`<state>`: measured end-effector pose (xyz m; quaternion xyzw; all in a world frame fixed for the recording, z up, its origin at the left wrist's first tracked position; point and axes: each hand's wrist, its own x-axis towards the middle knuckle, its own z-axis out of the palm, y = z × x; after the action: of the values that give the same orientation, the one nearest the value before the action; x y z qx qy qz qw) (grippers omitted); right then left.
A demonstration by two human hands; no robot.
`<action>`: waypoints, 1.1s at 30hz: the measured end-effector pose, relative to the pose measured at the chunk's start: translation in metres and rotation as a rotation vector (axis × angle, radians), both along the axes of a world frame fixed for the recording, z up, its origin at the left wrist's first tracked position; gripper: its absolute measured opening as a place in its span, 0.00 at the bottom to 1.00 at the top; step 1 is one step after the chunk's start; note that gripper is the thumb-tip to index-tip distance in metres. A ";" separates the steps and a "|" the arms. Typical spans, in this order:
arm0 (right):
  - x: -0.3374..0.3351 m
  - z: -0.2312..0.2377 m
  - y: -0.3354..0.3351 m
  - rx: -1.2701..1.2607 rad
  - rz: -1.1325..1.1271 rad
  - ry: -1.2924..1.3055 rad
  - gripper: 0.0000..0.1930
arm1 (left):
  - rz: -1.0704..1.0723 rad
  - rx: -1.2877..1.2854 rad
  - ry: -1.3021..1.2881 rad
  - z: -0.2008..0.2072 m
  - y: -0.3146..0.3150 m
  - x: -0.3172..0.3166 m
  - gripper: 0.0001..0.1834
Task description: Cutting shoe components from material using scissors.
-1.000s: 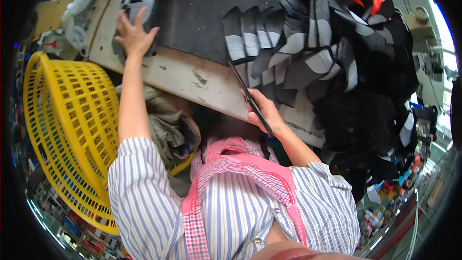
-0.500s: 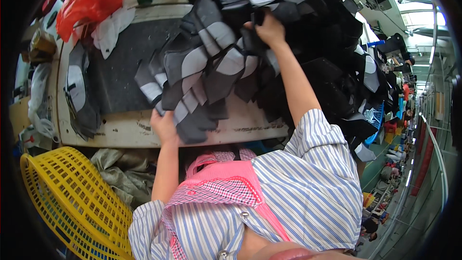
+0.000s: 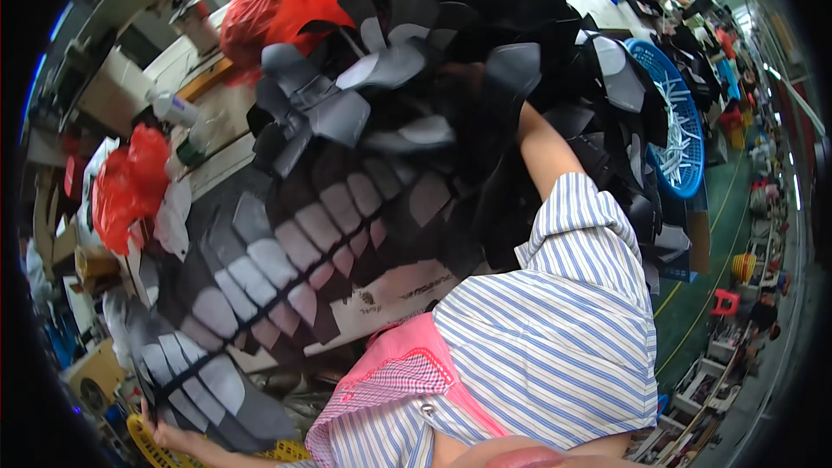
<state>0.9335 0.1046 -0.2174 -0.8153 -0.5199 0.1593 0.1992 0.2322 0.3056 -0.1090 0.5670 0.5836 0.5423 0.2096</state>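
A person in a striped shirt [image 3: 563, 312] and a pink apron [image 3: 407, 342] reaches wide across a pale surface [image 3: 394, 295]. At lower left, the left hand [image 3: 166, 435] is closed on the end of a long strip of grey pieces [image 3: 269, 264], lined up in two rows along a dark band [image 3: 303, 276]. The strip slants from that hand up to the right, over the front edge of the surface, toward a heap of black pieces [image 3: 511, 0]. The right hand [image 3: 468, 78] is sunk in the heap, blurred and shadowed; whether it grips anything cannot be told. Beyond the strip sit a large red bag [image 3: 277, 9] and a smaller red bag [image 3: 130, 182]. At right, a blue basket [image 3: 696, 156] holds white strips [image 3: 672, 152]; a yellow basket [image 3: 143, 444] shows beside the left hand.
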 end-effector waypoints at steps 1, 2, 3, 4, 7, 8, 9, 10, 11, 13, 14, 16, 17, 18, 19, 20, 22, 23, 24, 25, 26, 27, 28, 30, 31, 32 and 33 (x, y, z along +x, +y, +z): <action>-0.003 0.001 -0.010 0.031 -0.052 -0.040 0.27 | -0.063 -0.058 -0.026 0.006 0.007 -0.002 0.14; -0.004 0.001 -0.019 0.060 -0.104 -0.080 0.26 | 0.064 -0.185 0.278 0.003 0.014 0.000 0.16; -0.010 0.000 -0.026 0.084 -0.152 -0.116 0.26 | 0.065 -0.226 0.544 0.001 0.010 0.022 0.15; -0.015 0.001 -0.028 0.114 -0.194 -0.148 0.26 | -0.174 -0.293 0.476 -0.008 0.006 0.028 0.14; -0.031 -0.003 -0.027 0.171 -0.278 -0.256 0.25 | -0.264 -0.773 0.952 -0.047 -0.020 0.096 0.23; -0.040 -0.005 -0.020 0.187 -0.279 -0.287 0.25 | -0.276 -0.698 0.793 -0.095 -0.025 0.086 0.25; -0.024 0.000 -0.050 0.218 -0.234 -0.298 0.25 | -0.443 -0.438 0.665 -0.131 -0.036 0.069 0.25; 0.014 0.000 -0.080 0.245 -0.189 -0.296 0.25 | -0.369 -0.492 0.705 -0.143 -0.045 0.080 0.13; 0.071 0.018 -0.110 0.261 -0.143 -0.306 0.24 | -0.374 -0.634 0.687 -0.150 -0.047 0.090 0.14; 0.209 0.003 -0.121 0.347 -0.059 -0.286 0.24 | -0.414 -0.508 0.434 -0.150 -0.046 0.131 0.15; 0.175 -0.001 -0.056 0.391 0.008 -0.266 0.24 | -0.417 -0.499 0.384 -0.142 -0.047 0.142 0.17; 0.032 0.003 0.050 0.491 0.126 -0.220 0.23 | -0.403 -0.463 0.360 -0.130 -0.053 0.146 0.17; -0.005 0.019 0.063 0.457 0.139 -0.231 0.21 | -0.436 -0.341 0.219 -0.130 -0.059 0.145 0.15; -0.073 0.046 0.067 0.396 0.029 -0.105 0.20 | -0.432 -0.381 0.340 -0.126 -0.064 0.135 0.14; -0.099 0.055 0.071 0.361 0.064 -0.085 0.20 | -0.424 -0.448 0.309 -0.124 -0.068 0.128 0.13; -0.132 0.057 0.072 0.428 0.113 0.005 0.20 | -0.384 -0.410 0.258 -0.115 -0.073 0.131 0.13; -0.210 0.054 0.071 0.454 0.211 0.375 0.21 | -0.186 -0.315 0.413 -0.099 -0.093 0.118 0.11; -0.242 0.050 0.061 0.402 0.229 0.623 0.21 | -0.113 -0.267 0.525 -0.096 -0.097 0.117 0.11; -0.275 0.041 0.053 0.351 0.296 0.795 0.20 | -0.108 -0.272 0.519 -0.096 -0.099 0.114 0.11; -0.307 0.043 0.043 0.169 0.417 0.890 0.17 | -0.106 -0.250 0.553 -0.098 -0.100 0.111 0.10; -0.338 0.031 0.037 -0.253 0.291 1.360 0.16 | -0.097 -0.229 0.596 -0.100 -0.103 0.104 0.09; -0.370 0.011 0.029 -0.437 0.273 1.604 0.22 | -0.094 -0.239 0.596 -0.104 -0.106 0.098 0.09; -0.395 -0.009 0.022 -0.443 0.392 1.643 0.24 | -0.061 -0.255 0.670 -0.107 -0.108 0.094 0.09; -0.432 -0.025 0.017 -0.564 0.460 1.752 0.27 | -0.017 -0.260 0.764 -0.107 -0.116 0.083 0.09; -0.445 -0.030 0.016 -0.683 0.388 1.812 0.28 | -0.003 -0.283 0.763 -0.110 -0.121 0.077 0.09; -0.456 -0.036 0.015 -0.715 0.366 1.838 0.27 | -0.013 -0.287 0.738 -0.114 -0.125 0.073 0.09; -0.464 -0.037 0.015 -0.741 0.363 1.835 0.27 | -0.025 -0.289 0.711 -0.117 -0.128 0.069 0.08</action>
<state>0.4700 0.1199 -0.2544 -0.2963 -0.1995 0.9055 0.2293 0.3011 0.1772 -0.2260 0.6912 0.6835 0.2213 0.0784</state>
